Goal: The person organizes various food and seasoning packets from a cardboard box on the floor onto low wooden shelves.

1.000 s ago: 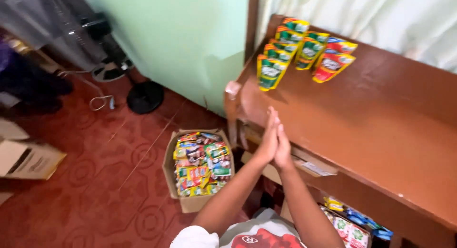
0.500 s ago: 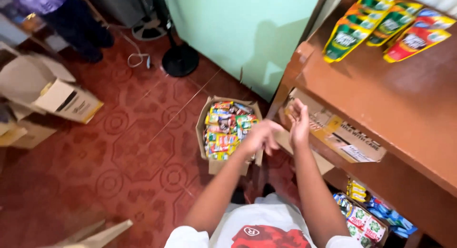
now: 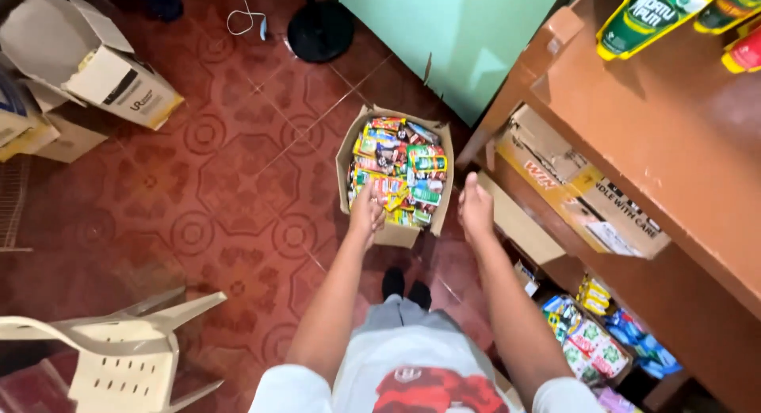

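— What can't you make out?
— My left hand point(image 3: 366, 211) covers some packets in the open cardboard box of colourful sachets point(image 3: 434, 183).
— And the edges?
— The white plastic chair point(image 3: 119, 349) and green pouches point(image 3: 646, 13) are cut off.

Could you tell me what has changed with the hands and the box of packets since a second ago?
The hands were pressed palm to palm by the wooden shelf. They have since parted and dropped toward the floor: the left hand now reaches over the near end of the cardboard box of colourful packets, and the right hand hangs open beside it. Neither holds anything. The box and the wooden shelf stayed put.
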